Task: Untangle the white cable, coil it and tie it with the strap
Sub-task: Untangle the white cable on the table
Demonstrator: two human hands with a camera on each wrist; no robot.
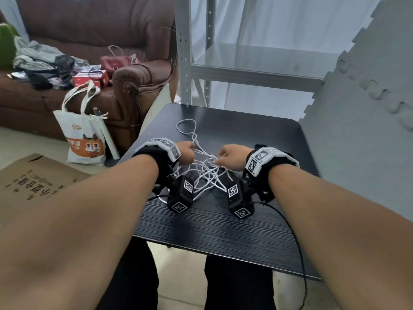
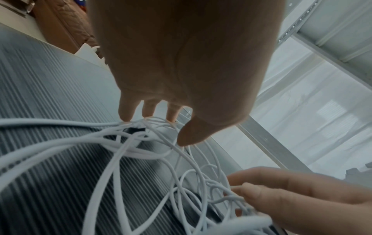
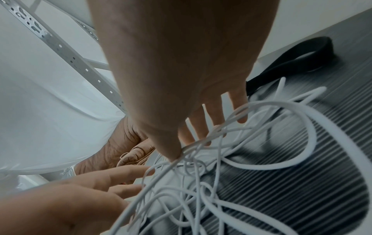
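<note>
Head view shows my left hand [image 1: 184, 153] and right hand [image 1: 231, 159] both dug into the white cable [image 1: 206, 175], which lies as a loose snarl on the dark ribbed table [image 1: 214, 224] between my wrists, with one loop and a plug end trailing toward the far edge. My left fingers [image 2: 126, 111] are bunched down on a cluster of strands with the thumb closing against them, a pinch on several runs at once; my right fingers [image 3: 239, 105] are spread and threaded through the loops while the thumb tip pins a bundle of strands. The risk, as I judge it, is pulling my hands apart while each holds more than one run: that would cinch the crossings in the middle into a real knot. Loops could also snag on the wrist cameras hanging just under my hands. The black strap [image 3: 298, 62] lies on the table beyond my right hand, near the far right corner, so a wide sweep could knock it off. Open tabletop lies toward me; a foam panel [image 1: 366, 130] crowds the right side, a shelf frame [image 1: 187, 63] stands behind.
</note>
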